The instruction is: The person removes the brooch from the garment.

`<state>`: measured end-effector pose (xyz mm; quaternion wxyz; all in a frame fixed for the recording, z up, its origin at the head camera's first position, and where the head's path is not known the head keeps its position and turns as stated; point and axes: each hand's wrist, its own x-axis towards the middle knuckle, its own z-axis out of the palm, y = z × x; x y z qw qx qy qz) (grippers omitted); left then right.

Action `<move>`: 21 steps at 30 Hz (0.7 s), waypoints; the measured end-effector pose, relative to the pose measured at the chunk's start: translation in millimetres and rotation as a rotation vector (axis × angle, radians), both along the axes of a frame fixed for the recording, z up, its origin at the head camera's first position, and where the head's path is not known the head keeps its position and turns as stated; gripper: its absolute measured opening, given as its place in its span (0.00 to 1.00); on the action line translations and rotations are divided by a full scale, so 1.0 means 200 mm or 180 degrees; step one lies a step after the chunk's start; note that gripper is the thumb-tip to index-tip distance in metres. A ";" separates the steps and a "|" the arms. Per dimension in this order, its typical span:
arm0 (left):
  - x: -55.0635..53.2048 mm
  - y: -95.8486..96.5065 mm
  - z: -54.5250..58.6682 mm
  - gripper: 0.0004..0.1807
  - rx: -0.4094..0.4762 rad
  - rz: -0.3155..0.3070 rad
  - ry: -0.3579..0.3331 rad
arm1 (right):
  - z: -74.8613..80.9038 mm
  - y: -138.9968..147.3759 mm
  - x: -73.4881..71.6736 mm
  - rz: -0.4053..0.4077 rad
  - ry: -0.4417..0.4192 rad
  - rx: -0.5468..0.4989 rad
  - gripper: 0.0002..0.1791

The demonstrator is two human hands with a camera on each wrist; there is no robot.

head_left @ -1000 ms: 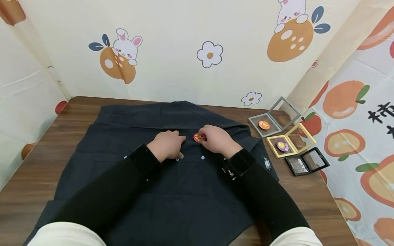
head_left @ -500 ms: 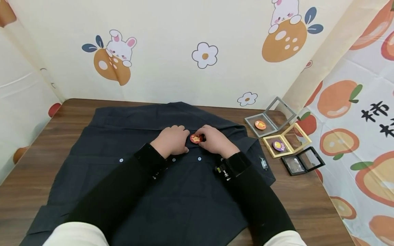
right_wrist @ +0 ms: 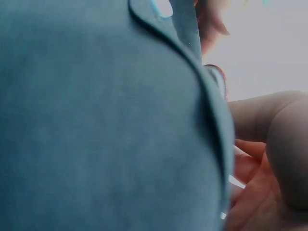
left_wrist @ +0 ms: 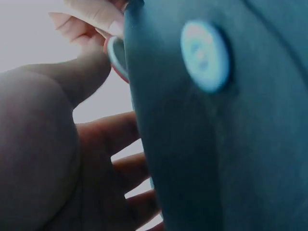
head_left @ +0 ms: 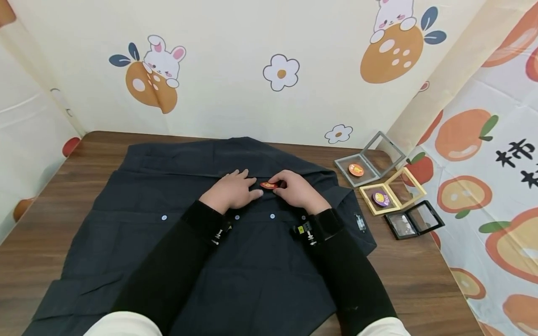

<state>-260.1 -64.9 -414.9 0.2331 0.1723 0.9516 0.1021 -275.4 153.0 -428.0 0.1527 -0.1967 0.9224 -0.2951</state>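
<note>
A dark navy shirt [head_left: 252, 247] with small white buttons lies spread out. My right hand [head_left: 300, 191] pinches a round red pin badge [head_left: 268, 185] between thumb and fingers, over the button strip. The badge is tilted, showing a thin oval in the head view; its pale back [left_wrist: 117, 55] shows in the left wrist view. My left hand [head_left: 230, 190] rests on the cloth left of the badge with fingers spread, its thumb pointing towards the badge. A shirt button [left_wrist: 206, 55] looms large in the left wrist view. In the right wrist view the cloth partly hides the badge [right_wrist: 218, 79].
To the right stand three opened square cases: a grey one [head_left: 342, 163] with an orange badge [head_left: 356, 170], a yellow one [head_left: 364, 192] with a purple badge [head_left: 381, 199], and a black one [head_left: 392, 227]. A printed curtain [head_left: 235, 102] borders the wooden table [head_left: 420, 275] behind.
The badge has tipped from lying nearly face up to a steeper tilt in my right hand. My left hand has moved towards it, then its fingers have spread out on the shirt.
</note>
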 end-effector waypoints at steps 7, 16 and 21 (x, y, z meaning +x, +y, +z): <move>0.01 -0.02 -0.01 0.33 0.0044 -0.0060 -0.0088 | -0.01 0.01 0.01 -0.0086 0.0016 -0.0172 0.13; 0.03 -0.05 0.01 0.34 0.0173 -0.0105 -0.0175 | 0.00 -0.01 0.00 -0.0216 0.0110 -0.0208 0.08; 0.03 -0.03 0.01 0.34 0.0288 -0.0052 -0.0045 | 0.03 -0.01 -0.03 -0.0264 0.0141 -0.0082 0.08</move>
